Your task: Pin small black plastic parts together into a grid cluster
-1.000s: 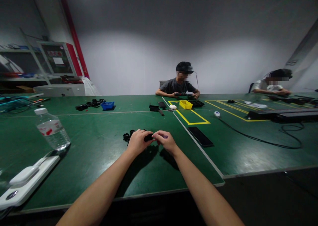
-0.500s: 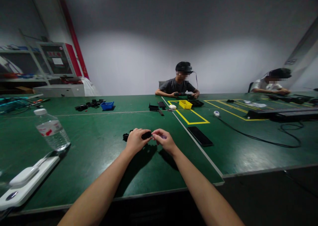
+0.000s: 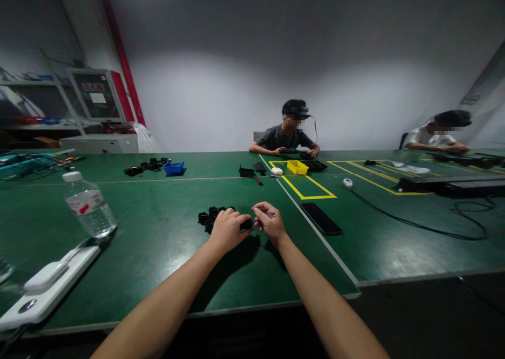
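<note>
My left hand (image 3: 228, 232) is closed around a small black rounded part (image 3: 246, 224) above the green table. Its fine shape is hidden by the fingers. Just to the right, my right hand (image 3: 271, 226) pinches a small tool with a purplish handle (image 3: 271, 215). The tool's thin end points toward the black part; whether it touches cannot be made out. Behind and left of my left hand lies a cluster of several small black parts (image 3: 203, 218), partly covered by that hand.
A phone (image 3: 321, 218) lies to the right. Far left stand a water bottle (image 3: 90, 206) and a white power strip (image 3: 51, 285). Across the table are a blue bin (image 3: 174, 168), a yellow bin (image 3: 297, 167) and black pieces (image 3: 147, 165). Two people sit at the far side.
My hands have shifted slightly right, with a small gap opening between the fingers of both. More of the black cluster shows behind my left hand. The view has turned slightly left.
</note>
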Demonstrator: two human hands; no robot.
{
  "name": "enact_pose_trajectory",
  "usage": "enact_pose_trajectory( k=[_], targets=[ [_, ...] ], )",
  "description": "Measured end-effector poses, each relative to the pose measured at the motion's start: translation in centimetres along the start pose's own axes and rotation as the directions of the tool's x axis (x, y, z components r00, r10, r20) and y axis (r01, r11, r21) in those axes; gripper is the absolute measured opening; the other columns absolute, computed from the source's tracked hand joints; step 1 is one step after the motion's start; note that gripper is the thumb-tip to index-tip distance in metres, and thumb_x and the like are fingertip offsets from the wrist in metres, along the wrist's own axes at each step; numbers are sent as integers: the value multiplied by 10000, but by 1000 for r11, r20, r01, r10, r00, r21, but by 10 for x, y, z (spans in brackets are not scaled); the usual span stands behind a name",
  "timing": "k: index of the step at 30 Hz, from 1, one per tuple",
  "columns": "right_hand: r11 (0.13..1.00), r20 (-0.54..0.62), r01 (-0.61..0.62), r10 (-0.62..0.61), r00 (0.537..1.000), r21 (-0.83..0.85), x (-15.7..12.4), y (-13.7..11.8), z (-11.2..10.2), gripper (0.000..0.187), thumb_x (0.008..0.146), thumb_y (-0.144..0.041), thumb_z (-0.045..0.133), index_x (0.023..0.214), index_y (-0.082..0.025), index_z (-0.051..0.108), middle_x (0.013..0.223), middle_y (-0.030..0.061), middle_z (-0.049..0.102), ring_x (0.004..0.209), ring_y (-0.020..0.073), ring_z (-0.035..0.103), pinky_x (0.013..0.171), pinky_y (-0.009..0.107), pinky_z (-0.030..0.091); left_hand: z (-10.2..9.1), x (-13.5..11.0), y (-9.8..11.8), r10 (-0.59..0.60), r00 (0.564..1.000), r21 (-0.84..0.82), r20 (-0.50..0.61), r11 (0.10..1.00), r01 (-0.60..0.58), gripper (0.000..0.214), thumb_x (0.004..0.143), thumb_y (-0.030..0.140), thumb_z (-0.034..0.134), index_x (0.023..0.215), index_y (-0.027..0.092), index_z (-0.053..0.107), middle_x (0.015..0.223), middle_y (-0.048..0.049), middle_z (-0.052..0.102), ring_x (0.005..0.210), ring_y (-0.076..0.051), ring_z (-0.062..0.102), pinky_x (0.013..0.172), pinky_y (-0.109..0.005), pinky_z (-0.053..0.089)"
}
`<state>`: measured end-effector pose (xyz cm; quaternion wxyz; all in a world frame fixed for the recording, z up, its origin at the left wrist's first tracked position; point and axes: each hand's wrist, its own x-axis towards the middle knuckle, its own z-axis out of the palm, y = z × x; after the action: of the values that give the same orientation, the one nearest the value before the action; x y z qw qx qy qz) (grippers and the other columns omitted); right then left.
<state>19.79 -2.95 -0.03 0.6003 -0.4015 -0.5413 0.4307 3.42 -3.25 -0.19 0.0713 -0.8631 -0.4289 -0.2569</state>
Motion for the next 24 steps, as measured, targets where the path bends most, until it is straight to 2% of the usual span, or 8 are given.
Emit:
enact_pose_trajectory(
  k=[6, 11, 16, 21, 24],
  targets=[
    [1000, 118, 8, -10, 993, 13, -1, 3, 2, 238, 726, -419, 671, 787, -198, 610, 495, -60, 516, 386, 84, 441, 369, 190, 340, 2, 2, -7, -63, 997, -51, -35, 997, 61, 326, 829, 498, 634, 1033, 252, 699, 878, -53, 706, 840, -217, 561, 752, -329, 401],
    [999, 118, 18, -23, 993, 42, -1, 1, 3, 234, 727, -400, 667, 819, -197, 597, 528, -59, 533, 395, 80, 438, 365, 186, 341, -2, 3, -14, -127, 990, -121, -62, 986, 119, 312, 854, 492, 606, 1037, 255, 694, 901, -24, 721, 801, -199, 563, 713, -306, 404],
    [993, 17, 9, -11, 1000, 114, -1, -5, 0, 231, 715, -369, 664, 848, -195, 593, 572, -54, 548, 436, 76, 470, 365, 163, 342, -7, 3, -20, -177, 981, -164, -75, 973, 163, 332, 854, 501, 606, 1055, 249, 690, 926, -31, 715, 834, -205, 571, 734, -312, 421],
    [987, -67, -10, 21, 997, 158, 0, -7, -1, 263, 697, -382, 666, 861, -200, 573, 576, -52, 545, 457, 84, 497, 356, 155, 341, -2, 5, -24, -225, 964, -230, -142, 955, 189, 322, 819, 465, 664, 1067, 262, 702, 1012, -54, 628, 967, -218, 553, 856, -341, 448],
    [983, -147, 4, 23, 989, 182, 1, -6, -2, 277, 691, -387, 667, 864, -202, 557, 561, -57, 539, 452, 86, 498, 342, 150, 327, -1, 6, -26, -219, 967, -253, -134, 951, 180, 347, 796, 464, 693, 1073, 257, 701, 998, -54, 615, 961, -218, 550, 858, -345, 452]
  ],
)
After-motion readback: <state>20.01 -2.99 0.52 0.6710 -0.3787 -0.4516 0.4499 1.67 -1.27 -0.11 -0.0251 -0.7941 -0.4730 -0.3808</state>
